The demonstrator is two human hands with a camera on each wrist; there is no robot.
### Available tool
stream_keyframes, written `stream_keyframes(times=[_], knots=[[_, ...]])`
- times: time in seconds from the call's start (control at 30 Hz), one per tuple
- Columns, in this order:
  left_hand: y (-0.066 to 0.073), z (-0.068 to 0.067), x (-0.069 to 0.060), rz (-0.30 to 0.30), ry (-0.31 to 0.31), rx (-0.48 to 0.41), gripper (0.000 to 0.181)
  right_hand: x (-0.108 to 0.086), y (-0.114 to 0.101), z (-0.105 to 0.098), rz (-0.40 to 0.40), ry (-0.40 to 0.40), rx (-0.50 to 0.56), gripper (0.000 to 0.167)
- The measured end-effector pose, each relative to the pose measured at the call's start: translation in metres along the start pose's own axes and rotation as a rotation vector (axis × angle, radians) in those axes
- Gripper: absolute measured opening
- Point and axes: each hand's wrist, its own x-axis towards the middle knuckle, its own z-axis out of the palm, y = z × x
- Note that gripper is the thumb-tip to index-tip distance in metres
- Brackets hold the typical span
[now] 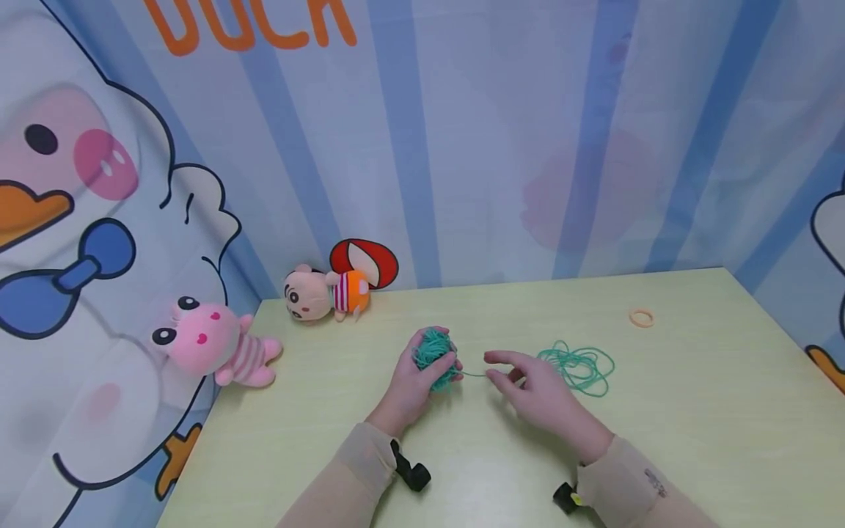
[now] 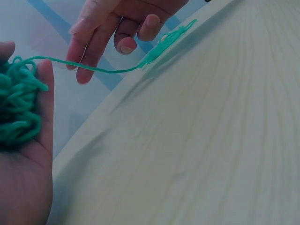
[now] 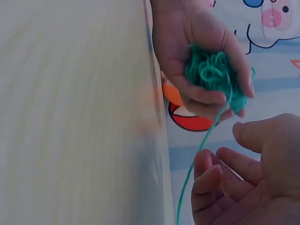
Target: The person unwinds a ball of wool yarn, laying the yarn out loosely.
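Note:
A tangled ball of green yarn [image 1: 433,356] sits in my left hand [image 1: 414,381], its thumb and fingers curled round it above the table. From the ball one strand [image 2: 110,71] runs toward my right hand [image 1: 538,389]. The right thumb stands apart from the loosely bent fingers [image 3: 206,180], and nothing is pinched between them. In the right wrist view the strand passes along the fingertips; whether it touches them I cannot tell. Beyond the right hand a loose heap of green yarn [image 1: 579,369] lies on the table, partly hidden behind that hand.
On the pale wooden table [image 1: 713,411], a small peach ring [image 1: 641,317] lies toward the back right. A striped plush toy [image 1: 326,295] rests at the back left edge, and a pink plush toy [image 1: 221,341] at the left edge. A printed curtain [image 1: 488,147] hangs behind.

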Motion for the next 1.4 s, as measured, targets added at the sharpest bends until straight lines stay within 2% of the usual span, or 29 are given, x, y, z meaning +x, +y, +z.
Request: stream_keyframes(times=[0.1,0.2,0.4,0.67,0.83,1.1,1.3,1.4], knots=[[0.0,0.0,0.0,0.002,-0.007,0.009,0.046,0.002,-0.007,0.015,-0.015,-0.033,-0.022,0.044],[0.0,0.0,0.0,0.009,-0.015,0.015,0.047,0.004,-0.009,0.023,-0.028,-0.013,-0.056,0.038],[0.0,0.0,0.0,0.019,-0.023,0.011,0.046,0.005,-0.009,0.023,-0.012,0.041,-0.096,0.019],[-0.002,-0.003,0.0,0.018,0.008,0.026,0.051,0.003,-0.005,-0.007,0.057,0.101,-0.094,0.022],[-0.003,-0.004,0.001,0.021,0.014,-0.006,0.056,0.001,0.003,-0.032,0.049,0.157,-0.087,0.027],[-0.003,-0.003,0.002,0.049,0.016,-0.031,0.055,-0.002,0.027,-0.067,0.093,0.232,-0.114,0.033],[-0.004,-0.004,0.002,0.036,0.027,-0.053,0.049,-0.002,0.048,-0.082,0.159,0.252,-0.158,0.037],[-0.004,-0.004,0.003,0.032,0.028,-0.059,0.052,-0.003,0.055,-0.087,0.18,0.253,-0.172,0.039]])
